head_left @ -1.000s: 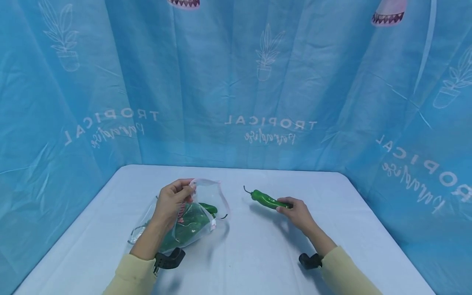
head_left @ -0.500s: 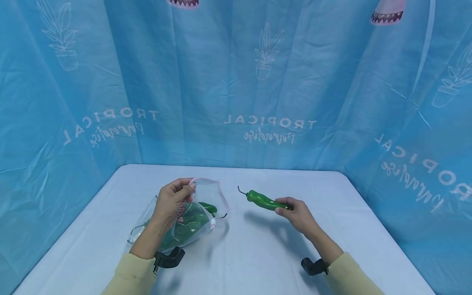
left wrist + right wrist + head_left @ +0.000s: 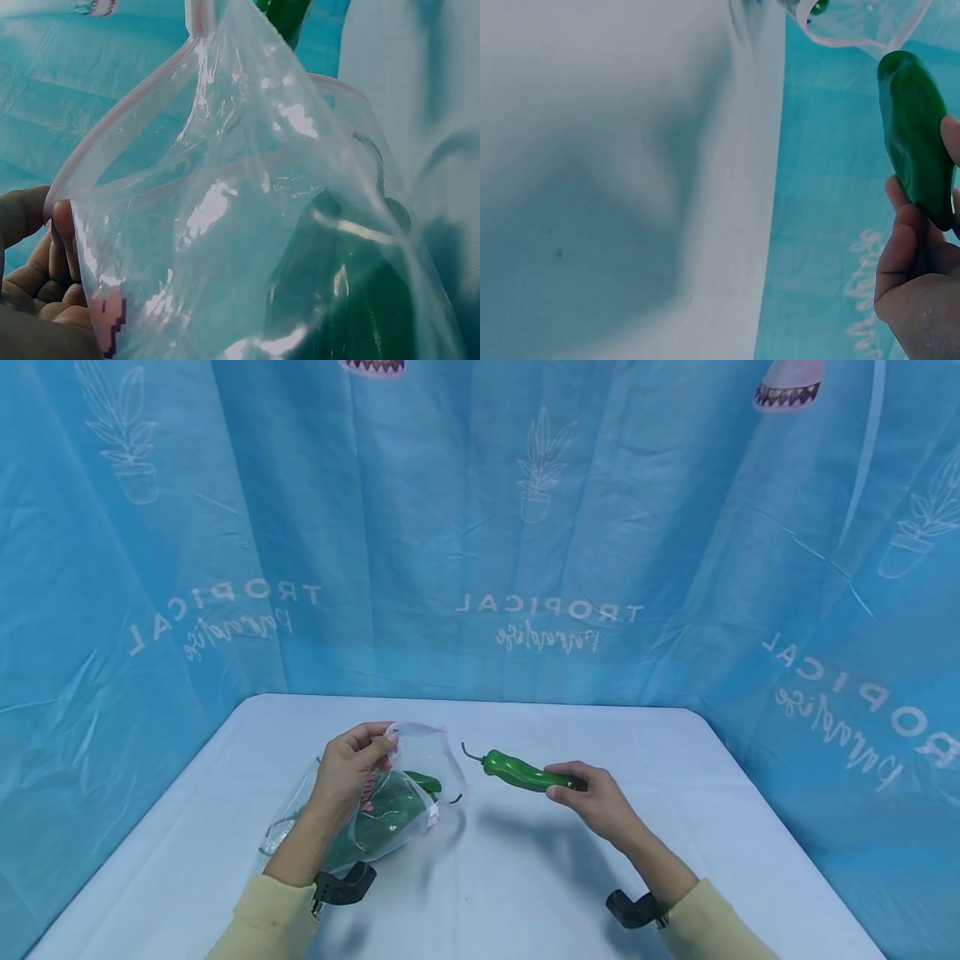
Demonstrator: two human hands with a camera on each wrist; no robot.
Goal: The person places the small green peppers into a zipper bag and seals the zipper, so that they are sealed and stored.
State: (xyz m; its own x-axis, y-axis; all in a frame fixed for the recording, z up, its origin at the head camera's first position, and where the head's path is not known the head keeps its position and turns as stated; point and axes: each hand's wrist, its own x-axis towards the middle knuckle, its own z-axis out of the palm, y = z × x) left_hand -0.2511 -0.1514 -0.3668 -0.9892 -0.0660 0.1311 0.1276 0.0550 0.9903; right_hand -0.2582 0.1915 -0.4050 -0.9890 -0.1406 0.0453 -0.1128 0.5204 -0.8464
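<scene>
My left hand [image 3: 351, 772] pinches the rim of a clear zip bag [image 3: 217, 210] with a pinkish edge, its mouth spread toward the right. Inside lie several green peppers [image 3: 345, 285], and a stem pokes out near the opening. A long green chili pepper [image 3: 517, 771] is held above the table by my right hand [image 3: 596, 797], thumb and fingers around its tip end. Its thin stem points left, close to the bag's mouth. In the right wrist view this pepper [image 3: 916, 135] overlaps the bag's rim [image 3: 847, 41].
The white table [image 3: 487, 893] has a blue printed curtain [image 3: 480, 527] along its back and both sides. Dark wrist camera mounts [image 3: 347, 887] sit on both forearms. A shadow lies on the table under the right hand.
My right hand has moved left with the green chili pepper, bringing its stem near the bag's opening. The left hand and the bag have stayed in place.
</scene>
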